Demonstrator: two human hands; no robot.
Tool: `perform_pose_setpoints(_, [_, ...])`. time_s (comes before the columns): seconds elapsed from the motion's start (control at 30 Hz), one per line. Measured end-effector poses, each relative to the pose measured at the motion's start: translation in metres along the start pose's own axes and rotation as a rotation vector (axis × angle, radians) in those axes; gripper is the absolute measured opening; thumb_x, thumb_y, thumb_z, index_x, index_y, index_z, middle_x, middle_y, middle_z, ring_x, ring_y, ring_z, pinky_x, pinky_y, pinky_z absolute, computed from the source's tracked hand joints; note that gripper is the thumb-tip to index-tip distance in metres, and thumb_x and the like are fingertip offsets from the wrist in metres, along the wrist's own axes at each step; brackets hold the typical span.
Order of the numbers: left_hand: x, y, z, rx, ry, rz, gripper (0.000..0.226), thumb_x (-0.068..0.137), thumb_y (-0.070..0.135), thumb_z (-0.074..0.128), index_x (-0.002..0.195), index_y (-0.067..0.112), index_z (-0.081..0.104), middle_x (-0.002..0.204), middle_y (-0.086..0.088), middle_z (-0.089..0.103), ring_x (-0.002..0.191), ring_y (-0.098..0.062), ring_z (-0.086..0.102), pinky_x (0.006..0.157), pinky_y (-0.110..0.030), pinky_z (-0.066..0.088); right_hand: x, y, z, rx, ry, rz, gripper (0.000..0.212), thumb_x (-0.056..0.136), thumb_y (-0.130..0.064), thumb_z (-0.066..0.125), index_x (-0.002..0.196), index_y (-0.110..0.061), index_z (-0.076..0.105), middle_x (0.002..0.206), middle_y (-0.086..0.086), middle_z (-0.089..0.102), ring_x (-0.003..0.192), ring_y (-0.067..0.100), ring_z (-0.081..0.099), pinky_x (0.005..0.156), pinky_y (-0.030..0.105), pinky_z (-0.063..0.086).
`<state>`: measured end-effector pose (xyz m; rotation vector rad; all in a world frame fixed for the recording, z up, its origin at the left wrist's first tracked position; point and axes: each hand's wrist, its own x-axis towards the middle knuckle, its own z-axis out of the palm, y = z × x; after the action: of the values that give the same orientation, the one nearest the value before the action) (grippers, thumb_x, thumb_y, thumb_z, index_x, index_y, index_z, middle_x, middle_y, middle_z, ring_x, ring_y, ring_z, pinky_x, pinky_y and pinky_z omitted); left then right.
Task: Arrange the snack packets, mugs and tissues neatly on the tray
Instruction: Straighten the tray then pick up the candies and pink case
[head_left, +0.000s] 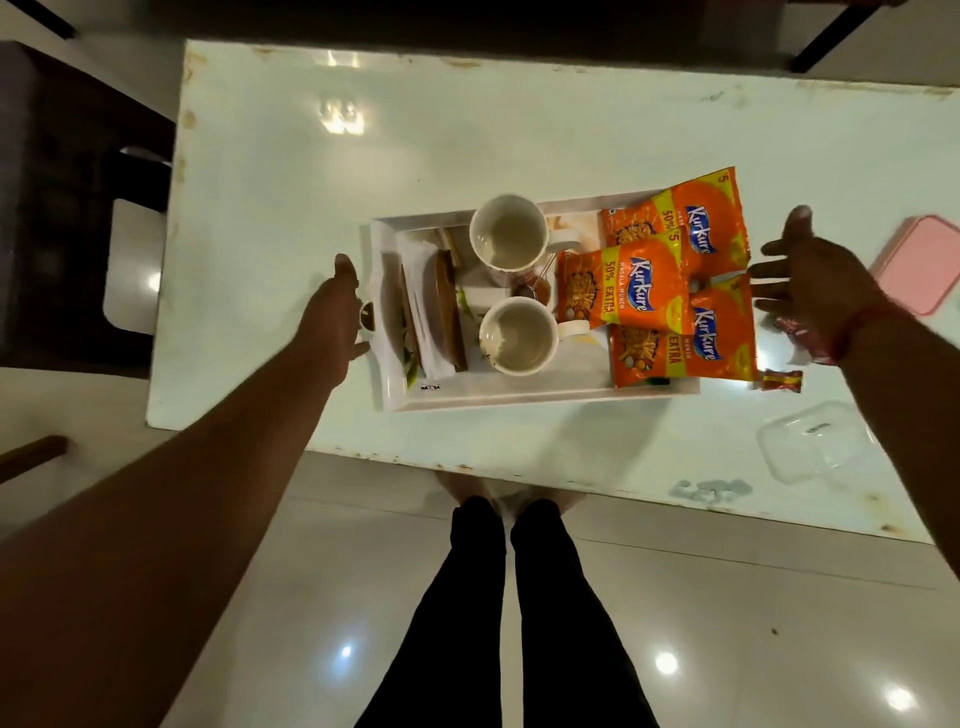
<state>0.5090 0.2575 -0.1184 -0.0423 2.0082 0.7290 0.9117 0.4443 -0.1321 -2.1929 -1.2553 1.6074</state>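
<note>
Your left hand (335, 317) rests at the tray's (519, 397) left end; I cannot tell how its fingers lie. Your right hand (810, 275) spreads its fingers wide beside the snack packets (654, 291). Two mugs (511, 239) and the tissues (423, 291) sit on the tray on the table (467, 135).
</note>
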Motion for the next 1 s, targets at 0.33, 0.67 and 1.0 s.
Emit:
perform_pose_setpoints(0.33, [0.008,0.006,0.003,-0.051,-0.044,-0.096,0.066,0.091,0.073,0.027,0.114,0.022,0.062,0.099,-0.002,0.062,0.087,-0.020,0.059,0.083,-0.043,0.052,0.011,-0.005,0.019,0.261,-0.071,0.141,0.076,0.084,-0.082,0.023,0.102,-0.019,0.062,0.087,0.003,0.078,0.078,0.023,0.076,0.066,0.039,0.056])
perform_pose_setpoints(0.67, [0.013,0.023,0.017,-0.068,-0.044,-0.042,0.067,0.090,0.075,0.027,0.106,0.021,0.063,0.096,0.002,0.068,0.088,-0.018,0.064,0.086,-0.042,0.051,0.006,0.003,0.016,0.410,-0.066,0.179,0.081,0.081,-0.084,0.025,0.112,-0.016,0.056,0.102,0.010,0.076,0.091,0.031,0.074,0.079,0.050,0.057])
perform_pose_setpoints(1.0, [0.021,0.051,0.038,-0.001,-0.062,0.018,0.065,0.093,0.071,0.024,0.104,0.018,0.060,0.089,0.001,0.062,0.080,-0.017,0.058,0.090,-0.040,0.050,0.001,0.012,0.007,0.499,-0.056,0.207,0.082,0.081,-0.084,0.024,0.115,-0.017,0.056,0.107,0.010,0.074,0.093,0.031,0.074,0.084,0.053,0.056])
